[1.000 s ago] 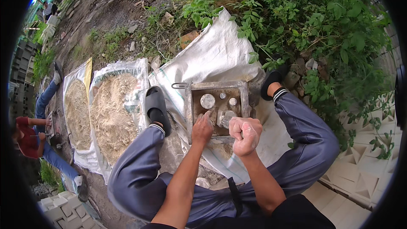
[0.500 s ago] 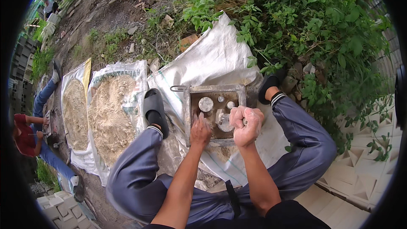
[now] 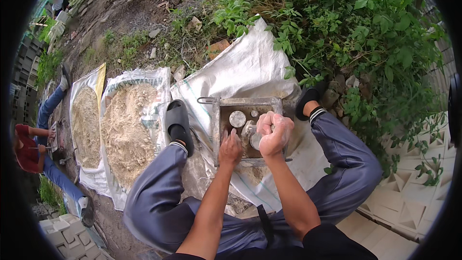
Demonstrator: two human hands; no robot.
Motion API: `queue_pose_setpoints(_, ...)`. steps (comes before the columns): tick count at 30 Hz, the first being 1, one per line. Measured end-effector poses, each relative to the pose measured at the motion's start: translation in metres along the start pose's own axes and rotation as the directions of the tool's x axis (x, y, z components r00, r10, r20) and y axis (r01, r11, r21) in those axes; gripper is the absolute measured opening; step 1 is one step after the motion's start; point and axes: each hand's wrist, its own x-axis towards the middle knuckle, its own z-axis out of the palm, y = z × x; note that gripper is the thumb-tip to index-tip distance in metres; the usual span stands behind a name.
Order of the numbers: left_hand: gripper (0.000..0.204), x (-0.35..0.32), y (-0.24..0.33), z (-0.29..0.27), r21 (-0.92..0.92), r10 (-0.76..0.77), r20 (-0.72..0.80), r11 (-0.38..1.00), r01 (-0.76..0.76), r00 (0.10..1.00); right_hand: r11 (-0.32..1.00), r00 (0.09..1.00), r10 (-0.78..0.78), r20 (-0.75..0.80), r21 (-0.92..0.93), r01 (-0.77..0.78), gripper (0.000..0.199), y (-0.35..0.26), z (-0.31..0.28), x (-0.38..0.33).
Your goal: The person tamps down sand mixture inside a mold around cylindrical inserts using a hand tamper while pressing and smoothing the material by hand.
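Between my feet stands a shallow rectangular mould box (image 3: 250, 101) with a long wire loop at its far left corner. Inside lies a brown, sandy fill with pale round discs; the largest clear one is a whitish disc (image 3: 237, 119) at the far left. My right hand (image 3: 275, 134), dusted white, is a fist round the handle of a dusty hammer-like tool; its pale head (image 3: 248, 129) shows left of the fist, over the box. My left hand (image 3: 231, 149) reaches over the near left of the box, fingers stretched inward and resting by the fill.
White sacking (image 3: 240, 67) lies under the box. On the left, a heap of sandy powder (image 3: 126, 130) and a second heap (image 3: 85, 125) lie on sacks. Leafy plants (image 3: 346, 43) grow at the right. Another person in red (image 3: 29, 149) works at far left.
The right fist has moved slightly left and toward the box, and the tool's head has shifted and tilted. The left hand stays at the near left of the box.
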Motion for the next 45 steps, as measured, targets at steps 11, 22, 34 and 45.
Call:
queue_pose_setpoints(11, 0.033, -0.001, -0.004, -0.003, 0.004, 0.052, 0.054, 0.999, -0.052, 0.997, 0.953, 0.97, 0.145, 0.194, 0.235, -0.189, 0.042, -0.085, -0.05, 0.022)
queue_pose_setpoints(22, 0.043, 0.019, 0.035, -0.05, 0.353, 0.338, 0.475, 0.772, -0.528, 0.812, 0.989, 0.948, 0.089, 0.306, 0.088, -0.121, 0.044, -0.063, -0.087, 0.009)
queue_pose_setpoints(34, 0.093, 0.004, 0.021, 0.0, 0.61, 0.343, 0.396, 0.596, -0.523, 0.852, 0.978, 0.952, 0.079, 0.297, 0.164, -0.133, 0.046, -0.06, -0.083, 0.011)
queue_pose_setpoints(45, 0.066, 0.021, 0.01, 0.01, 0.352, 0.411, 0.355, 0.773, -0.527, 0.84, 0.948, 0.952, 0.162, 0.26, 0.225, -0.223, 0.044, -0.059, -0.088, 0.025)
